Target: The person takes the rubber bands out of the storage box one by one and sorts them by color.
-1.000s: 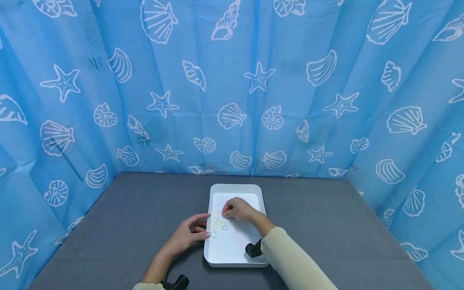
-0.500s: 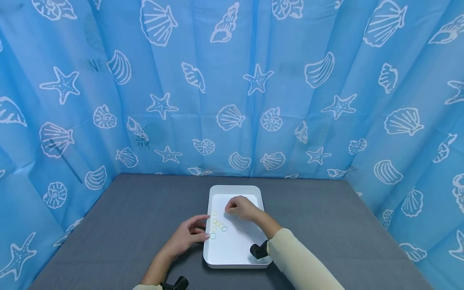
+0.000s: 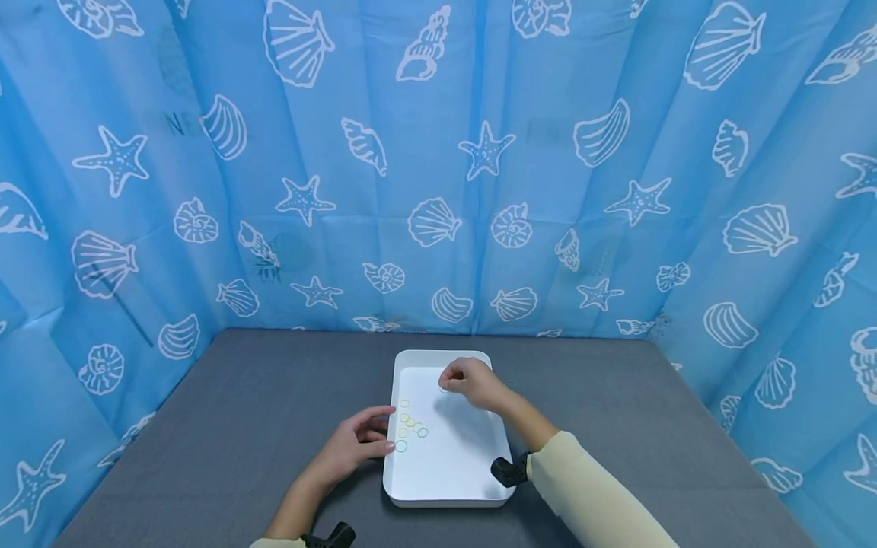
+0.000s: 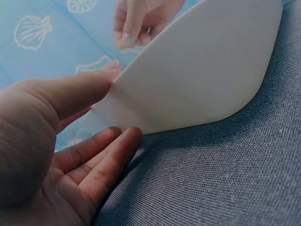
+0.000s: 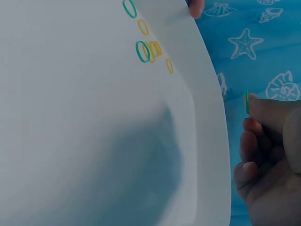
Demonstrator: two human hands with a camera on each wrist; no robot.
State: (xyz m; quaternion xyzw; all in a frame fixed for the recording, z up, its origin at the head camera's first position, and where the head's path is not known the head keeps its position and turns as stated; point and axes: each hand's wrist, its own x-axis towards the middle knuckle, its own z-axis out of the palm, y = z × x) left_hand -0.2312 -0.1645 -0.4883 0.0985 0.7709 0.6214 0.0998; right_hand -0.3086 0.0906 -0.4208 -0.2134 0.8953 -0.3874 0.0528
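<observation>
Nearest you: left sleeve [image 3: 277,543], cream, mostly cut off at the lower edge, a black wrist device [image 3: 332,535] at its cuff; right sleeve [image 3: 603,495], cream likewise, running out of the same edge.

Your left hand [image 3: 351,445]: fingers and thumb spread apart, the thumb tip on the rim of the tray, the fingertips at its outer wall; some of the fingers are partly hidden in the left wrist view.

Tray [image 3: 445,472]: white, smooth, shallow, rectangular with rounded corners; your left hand is at its left side.

Loose rings inside, thin and round, along the left part of the tray floor, just beside your left hand: a green ring [image 5: 124,6] nearest you; a yellow ring [image 5: 138,26] next to it; then a yellow cluster [image 5: 154,49] of overlapping rings, their exact count hard to make out, with another green ring [image 5: 137,51] at its edge; a single yellow ring [image 5: 167,65] farther off; material, you cannot tell.

Your right hand [image 3: 473,380]: over the tray's far part, thumb and forefinger pinching a held ring [image 5: 247,101]; it is green, edge-on in the right wrist view, faint in the head view; the loose rings lie well apart from it.

Beneath: table cover [image 3: 294,380], grey, woven; a faint outer ring [image 3: 511,380] lies on it beyond your right wrist, hard to make out.

Farthest: curtain [image 3: 438,167], blue, folded, printed with white shells and starfish.
</observation>
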